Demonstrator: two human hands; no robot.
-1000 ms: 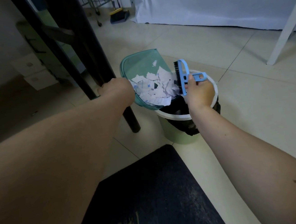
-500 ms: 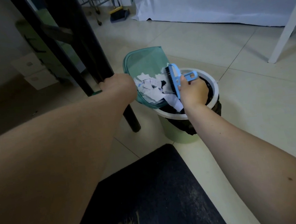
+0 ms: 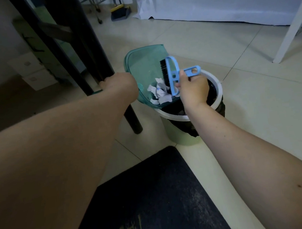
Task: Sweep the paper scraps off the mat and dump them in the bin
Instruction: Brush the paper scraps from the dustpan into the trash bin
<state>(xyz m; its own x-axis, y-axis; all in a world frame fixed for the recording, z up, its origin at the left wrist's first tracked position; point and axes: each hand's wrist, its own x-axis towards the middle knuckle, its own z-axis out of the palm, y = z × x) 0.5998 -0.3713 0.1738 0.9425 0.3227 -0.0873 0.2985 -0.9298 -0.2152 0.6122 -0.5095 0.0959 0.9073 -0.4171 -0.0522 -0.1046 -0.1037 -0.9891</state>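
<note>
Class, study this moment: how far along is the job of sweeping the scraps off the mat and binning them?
Done: the visible part of the dark mat shows no scraps. In hand: the left hand tilts the green dustpan over the bin while the right hand works the blue brush in it. Left: the paper scraps at the pan's lip.

The translucent teal dustpan (image 3: pixel 144 67) tilts lip-down over the bin (image 3: pixel 216 87), a white-rimmed pail with a black liner. White paper scraps (image 3: pixel 158 93) bunch at the lip, just left of the gripped blue brush (image 3: pixel 173 75), bristles among them. The dark mat (image 3: pixel 154 197) lies nearest the camera.
</note>
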